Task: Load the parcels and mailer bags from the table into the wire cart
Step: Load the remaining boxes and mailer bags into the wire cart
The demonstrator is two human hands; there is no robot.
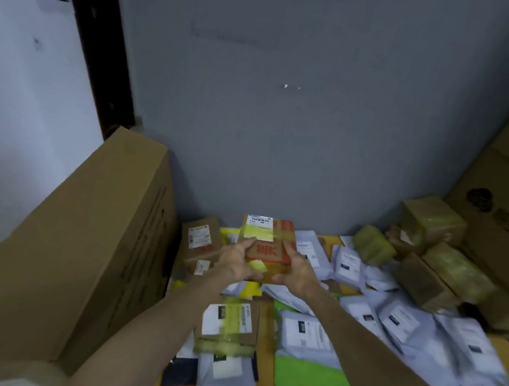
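The fingers (pixel 288 249) of the right hand (pixel 298 271) curl over the right edge of a small brown cardboard box with red printing, a white address label and yellowish tape (pixel 268 241). The thumb is tucked at the box's near corner. The fingers (pixel 247 244) of the left hand (pixel 234 261) bend round the opposite edge in the same way. Both hands are therefore closed on the one box, which sits between them with its label face up. It appears to be lifted just clear of the heap on the bench (pixel 327 239).

The grip is on the edges only, and the tape looks slick. If either hand eased off during a turn, the box could slide out and fall back among the white plastic mailer bags (pixel 399 323). The wire cart is nowhere in view, so the box probably has to be carried round to it. On that swing an elbow could catch the tall brown cardboard carton (pixel 87 239) standing just beside the left arm.

Both bare forearms reach forward, nearly straight, and converge on the box. They pass low over a flat brown parcel with a white label and yellow tape (pixel 228 322) and more mailers. A careless pull back could drag these loose bags toward the bench edge.
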